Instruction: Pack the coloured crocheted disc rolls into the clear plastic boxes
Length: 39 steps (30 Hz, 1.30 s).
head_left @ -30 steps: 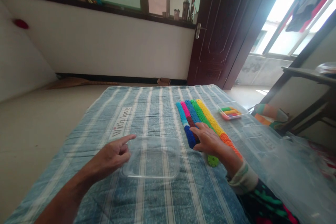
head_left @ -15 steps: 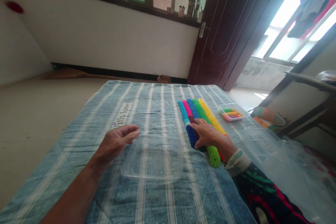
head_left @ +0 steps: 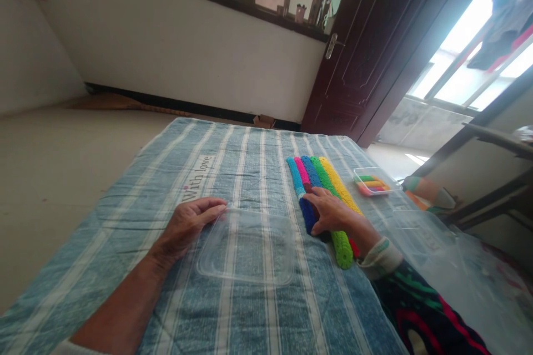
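My left hand point(head_left: 189, 224) rests on the blue striped cloth point(head_left: 233, 177), its fingers loosely stretched and touching the left rim of a clear plastic tray point(head_left: 247, 247). My right hand point(head_left: 328, 212) lies flat over a row of knobbly coloured sticks point(head_left: 316, 180) in light blue, pink, dark blue, green and yellow. Its fingers spread across the dark blue and maroon ones. A green stick point(head_left: 342, 247) juts out below the hand toward me.
A small clear box point(head_left: 372, 182) with several coloured sticks stands at the far right of the cloth. Clear plastic sheeting point(head_left: 449, 266) covers the right side. A dark door point(head_left: 358, 44) and white wall stand behind; a bench frame point(head_left: 491, 177) is right.
My left hand went from pointing in the air to resting open against the tray's left rim. My right hand shifted slightly on the sticks, and the green stick now shows fully below it.
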### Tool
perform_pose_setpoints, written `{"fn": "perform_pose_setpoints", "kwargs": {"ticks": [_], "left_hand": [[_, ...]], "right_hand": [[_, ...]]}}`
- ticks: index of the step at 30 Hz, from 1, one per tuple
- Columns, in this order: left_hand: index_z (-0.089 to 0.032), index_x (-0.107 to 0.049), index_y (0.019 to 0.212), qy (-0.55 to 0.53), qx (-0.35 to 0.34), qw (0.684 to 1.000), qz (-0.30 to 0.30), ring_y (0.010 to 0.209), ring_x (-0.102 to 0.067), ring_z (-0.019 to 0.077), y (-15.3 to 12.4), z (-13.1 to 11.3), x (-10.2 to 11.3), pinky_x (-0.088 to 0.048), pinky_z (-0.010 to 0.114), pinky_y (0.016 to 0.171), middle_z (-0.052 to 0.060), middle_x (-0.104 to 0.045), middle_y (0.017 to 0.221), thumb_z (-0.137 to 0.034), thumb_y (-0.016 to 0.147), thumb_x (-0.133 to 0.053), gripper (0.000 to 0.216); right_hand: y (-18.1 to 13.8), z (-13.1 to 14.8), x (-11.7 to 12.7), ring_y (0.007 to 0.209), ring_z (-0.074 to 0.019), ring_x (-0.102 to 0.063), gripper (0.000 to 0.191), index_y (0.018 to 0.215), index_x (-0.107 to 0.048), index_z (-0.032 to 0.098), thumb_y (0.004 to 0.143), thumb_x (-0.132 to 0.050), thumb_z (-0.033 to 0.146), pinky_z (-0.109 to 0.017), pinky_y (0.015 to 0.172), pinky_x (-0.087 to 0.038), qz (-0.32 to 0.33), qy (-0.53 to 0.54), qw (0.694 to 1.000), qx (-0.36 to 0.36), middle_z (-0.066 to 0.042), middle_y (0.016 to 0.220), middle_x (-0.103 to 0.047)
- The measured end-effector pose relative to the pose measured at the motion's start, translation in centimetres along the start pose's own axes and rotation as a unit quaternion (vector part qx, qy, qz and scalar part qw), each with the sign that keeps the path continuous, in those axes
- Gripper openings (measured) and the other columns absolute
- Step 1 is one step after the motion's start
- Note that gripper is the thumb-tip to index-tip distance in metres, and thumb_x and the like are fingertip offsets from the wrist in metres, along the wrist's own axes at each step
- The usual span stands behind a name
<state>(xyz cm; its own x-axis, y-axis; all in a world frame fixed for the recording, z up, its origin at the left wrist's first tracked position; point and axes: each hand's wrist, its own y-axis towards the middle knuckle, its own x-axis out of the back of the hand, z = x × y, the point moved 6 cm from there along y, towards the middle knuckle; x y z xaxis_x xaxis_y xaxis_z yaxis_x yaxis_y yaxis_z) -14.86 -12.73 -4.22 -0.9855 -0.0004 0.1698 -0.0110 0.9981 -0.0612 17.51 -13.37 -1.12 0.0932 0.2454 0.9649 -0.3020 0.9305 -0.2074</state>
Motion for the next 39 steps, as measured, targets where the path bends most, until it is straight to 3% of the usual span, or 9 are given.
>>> {"fn": "perform_pose_setpoints", "kwargs": {"ticks": [9, 15, 39], "left_hand": [[-0.02, -0.076, 0.088, -0.003, 0.011, 1.0, 0.01, 0.072, -0.067, 0.0193, 0.5, 0.7, 0.0, -0.052, 0.029, 0.07, 0.001, -0.073, 0.073, -0.045, 0.062, -0.079, 0.036], [-0.02, -0.076, 0.088, 0.0, 0.009, 1.0, 0.012, 0.075, -0.068, 0.0209, 0.4, 0.4, -0.1, -0.052, 0.031, 0.074, 0.001, -0.074, 0.074, -0.045, 0.062, -0.079, 0.037], [-0.019, -0.075, 0.087, 0.008, 0.022, 1.0, 0.01, 0.074, -0.067, 0.022, 0.0, -0.3, -0.4, -0.05, 0.033, 0.074, 0.002, -0.074, 0.068, -0.045, 0.06, -0.077, 0.038]], "right_hand": [[0.3, -0.3, -0.3, 0.13, -0.0367, -0.04, 0.094, 0.138, -0.05, 0.023, 0.053, -0.088, 0.036, -0.049, 0.102, -0.039, 0.011, -0.001, 1.0, -0.005, -0.014, 0.139, -0.043], [0.4, -0.4, -0.2, 0.129, -0.0378, -0.041, 0.096, 0.138, -0.049, 0.018, 0.052, -0.089, 0.034, -0.05, 0.102, -0.04, 0.009, 0.014, 1.0, 0.005, -0.017, 0.138, -0.043], [0.7, -0.6, -0.2, 0.127, -0.036, -0.044, 0.087, 0.131, -0.053, 0.019, 0.053, -0.089, 0.032, -0.05, 0.101, -0.041, 0.003, 0.009, 1.0, 0.019, -0.015, 0.138, -0.044]]}}
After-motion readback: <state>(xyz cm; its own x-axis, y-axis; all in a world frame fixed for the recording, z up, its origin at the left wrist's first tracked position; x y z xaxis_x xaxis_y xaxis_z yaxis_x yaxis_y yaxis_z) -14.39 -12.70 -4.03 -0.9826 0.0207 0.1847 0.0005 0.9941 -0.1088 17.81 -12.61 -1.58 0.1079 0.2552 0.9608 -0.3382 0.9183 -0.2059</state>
